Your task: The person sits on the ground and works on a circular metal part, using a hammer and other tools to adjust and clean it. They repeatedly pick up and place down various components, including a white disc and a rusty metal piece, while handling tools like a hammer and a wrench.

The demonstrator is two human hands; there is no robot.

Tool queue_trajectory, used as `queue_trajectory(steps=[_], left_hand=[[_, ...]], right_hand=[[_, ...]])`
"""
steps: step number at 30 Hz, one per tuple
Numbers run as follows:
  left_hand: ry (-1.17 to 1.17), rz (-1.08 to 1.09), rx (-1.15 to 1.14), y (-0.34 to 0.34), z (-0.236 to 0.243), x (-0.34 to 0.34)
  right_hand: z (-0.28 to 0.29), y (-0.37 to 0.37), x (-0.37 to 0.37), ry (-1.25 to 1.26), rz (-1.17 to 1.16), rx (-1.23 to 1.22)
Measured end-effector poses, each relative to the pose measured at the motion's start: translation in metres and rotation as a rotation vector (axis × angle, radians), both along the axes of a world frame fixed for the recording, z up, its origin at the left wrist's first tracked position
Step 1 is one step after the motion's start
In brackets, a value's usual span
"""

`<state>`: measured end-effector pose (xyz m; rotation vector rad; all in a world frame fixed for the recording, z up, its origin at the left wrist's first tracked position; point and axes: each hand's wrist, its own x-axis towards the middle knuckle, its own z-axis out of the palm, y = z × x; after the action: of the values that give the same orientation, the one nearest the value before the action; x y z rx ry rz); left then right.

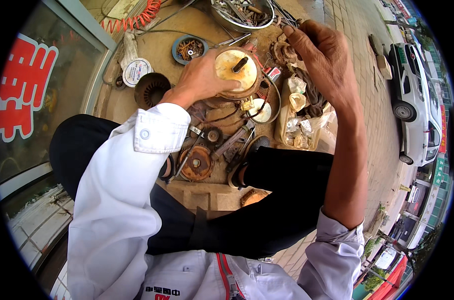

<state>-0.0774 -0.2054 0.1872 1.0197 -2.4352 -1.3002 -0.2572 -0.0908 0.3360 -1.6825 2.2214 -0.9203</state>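
disc [225,72], pale-faced with a dark shaft [240,65], is clamped at its left edge by the left hand [201,75], thumb across the lower rim; it is held beside the blue bowl [175,51]. right hand [328,65] is raised near the tool bowl [243,28], thumb and fingertips close together; whether anything is pinched cannot be told. step judged: steadying. firm left grip seems called for next.

The disc [227,68] looks smooth and matt, its shaft [240,64] metal, the basin [243,28] glossy metal, the sleeve [114,215] cloth.
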Motion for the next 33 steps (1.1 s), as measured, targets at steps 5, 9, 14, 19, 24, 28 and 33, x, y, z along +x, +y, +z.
queue_trajectory(steps=[5,9,14,19,24,28,33], left_hand=[[-0.081,0.084,0.315,-0.029,0.027,0.000],[0.103,0.007,0.539,-0.016,0.077,0.004],[0.252,0.133,0.795,0.003,0.075,0.024],[0.161,0.145,0.773,0.012,0.052,0.015],[0.055,0.197,0.646,0.009,0.038,0.007],[0.089,0.230,0.644,0.000,0.012,0.004],[0.167,0.390,0.676,0.012,-0.006,-0.004]], right_hand=[[0.022,0.031,0.008,0.046,-0.018,0.017],[0.005,0.052,-0.003,0.147,-0.039,0.099],[0.003,0.056,-0.009,0.257,0.032,0.065],[-0.003,0.066,-0.024,0.299,0.004,0.065],[-0.006,0.066,-0.039,0.252,-0.033,0.068],[-0.008,0.064,-0.047,0.235,-0.019,0.064],[-0.012,0.063,-0.052,0.250,-0.013,0.077]])
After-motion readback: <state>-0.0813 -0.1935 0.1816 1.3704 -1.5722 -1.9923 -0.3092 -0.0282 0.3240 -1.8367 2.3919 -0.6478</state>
